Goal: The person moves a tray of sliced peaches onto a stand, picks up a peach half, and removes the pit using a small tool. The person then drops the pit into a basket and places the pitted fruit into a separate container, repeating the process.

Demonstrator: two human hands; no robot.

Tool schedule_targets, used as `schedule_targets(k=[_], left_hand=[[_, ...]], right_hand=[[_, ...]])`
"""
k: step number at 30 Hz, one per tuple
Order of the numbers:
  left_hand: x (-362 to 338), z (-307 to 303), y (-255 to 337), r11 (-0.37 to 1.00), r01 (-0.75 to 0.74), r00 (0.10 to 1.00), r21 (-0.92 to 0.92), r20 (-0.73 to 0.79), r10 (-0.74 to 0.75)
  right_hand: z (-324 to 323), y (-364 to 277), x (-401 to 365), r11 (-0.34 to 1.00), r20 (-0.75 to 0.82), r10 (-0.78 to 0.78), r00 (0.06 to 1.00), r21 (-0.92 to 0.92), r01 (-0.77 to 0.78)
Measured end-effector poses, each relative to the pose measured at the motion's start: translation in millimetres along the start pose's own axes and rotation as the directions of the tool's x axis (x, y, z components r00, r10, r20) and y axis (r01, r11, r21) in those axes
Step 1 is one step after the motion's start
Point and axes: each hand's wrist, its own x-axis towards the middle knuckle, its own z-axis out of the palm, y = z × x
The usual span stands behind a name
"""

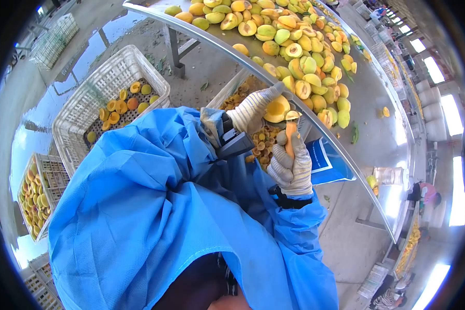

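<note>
My left hand [253,109], in a striped glove, is closed on a hollowed yellow peach half [278,109], its cut face showing. Beside it my right hand [293,161], also gloved, grips the orange handle of a pitting tool [290,138]. The tool's rounded metal head is at the right edge of the peach half. Both hands are at the near edge of a metal table [369,108], where a pile of halved peaches [307,64] lies. Below my hands, pits and scraps [264,144] fill a container, partly hidden by my hands and sleeves.
A white crate [163,85] with some peach halves stands at the left. Another crate [57,178], full of halves, is farther left. A blue printed packet [323,160] shows under the table edge. Wet floor and stacked crates [54,41] lie behind; people work at the far right.
</note>
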Motion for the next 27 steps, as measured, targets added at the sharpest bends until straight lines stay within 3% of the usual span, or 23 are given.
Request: schedule_targets(k=[3,4,5,6,7,9,11,13,14,15,16,19,20,22,23,24,25,27], left_hand=[[-6,2,17,0.983,-0.135,0.985,0.123,-0.095,0.147],[-4,-2,21,0.967,-0.196,0.97,0.165,-0.113,0.216],[0,-20,23,0.96,-0.203,0.971,0.191,-0.088,0.223],[-4,-31,33,0.934,-0.212,0.965,0.288,-0.089,0.246],[-12,-40,46,0.898,-0.216,0.959,0.384,-0.088,0.268],[-35,-59,74,0.88,-0.216,0.937,0.422,-0.165,0.309],[-63,-86,116,0.513,-0.029,0.856,0.858,-0.244,0.455],[-89,-98,150,0.026,0.27,0.807,0.963,-0.241,0.539],[-101,-101,164,-0.218,0.408,0.786,0.887,-0.219,0.579],[-113,-106,176,-0.431,0.525,0.767,0.734,-0.188,0.613],[-120,-116,179,-0.617,0.502,0.777,0.606,-0.002,0.63],[-85,-113,178,-0.522,0.304,0.757,0.797,0.131,0.64],[-65,-107,175,-0.462,0.141,0.772,0.876,0.194,0.605],[-22,-93,166,-0.536,-0.009,0.802,0.844,0.326,0.5],[3,-90,158,-0.559,-0.07,0.764,0.826,0.404,0.502],[16,-68,151,-0.49,-0.021,0.825,0.871,0.292,0.483],[37,-63,148,-0.564,0.004,0.841,0.825,0.302,0.449],[69,-49,143,-0.653,0.227,0.934,0.723,0.029,0.356]], right_hand=[[4,-8,-4,0.904,-0.272,-0.196,0.942,-0.423,0.066],[6,-12,-7,0.858,-0.338,-0.216,0.916,-0.514,0.013],[-8,-12,-5,0.838,-0.32,-0.214,0.923,-0.546,0.005],[-12,-12,-4,0.731,-0.326,-0.259,0.909,-0.682,-0.036],[-17,-12,-4,0.604,-0.328,-0.307,0.894,-0.792,-0.083],[-52,-10,-2,-0.018,-0.057,-0.471,0.88,-0.997,-0.074],[-47,-7,-9,-0.289,0.018,-0.507,0.862,-0.946,-0.15],[-21,-15,-15,-0.371,-0.155,-0.408,0.9,-0.872,-0.318],[-13,-17,-17,-0.42,-0.246,-0.36,0.9,-0.819,-0.392],[-11,-18,-18,-0.429,-0.227,-0.36,0.905,-0.821,-0.377],[-12,-20,-18,-0.44,-0.206,-0.362,0.909,-0.822,-0.362],[-26,-19,-16,-0.464,-0.09,-0.406,0.909,-0.837,-0.29],[-25,-19,-14,-0.439,-0.081,-0.434,0.897,-0.851,-0.289],[-25,-17,-9,-0.37,-0.134,-0.488,0.862,-0.864,-0.343],[-32,-16,-6,-0.391,-0.118,-0.51,0.852,-0.85,-0.352],[-36,-15,-4,-0.411,-0.103,-0.532,0.84,-0.836,-0.363],[-41,-15,-2,-0.431,-0.086,-0.555,0.828,-0.821,-0.375],[-50,-17,-1,-0.379,-0.081,-0.545,0.835,-0.864,-0.331]])
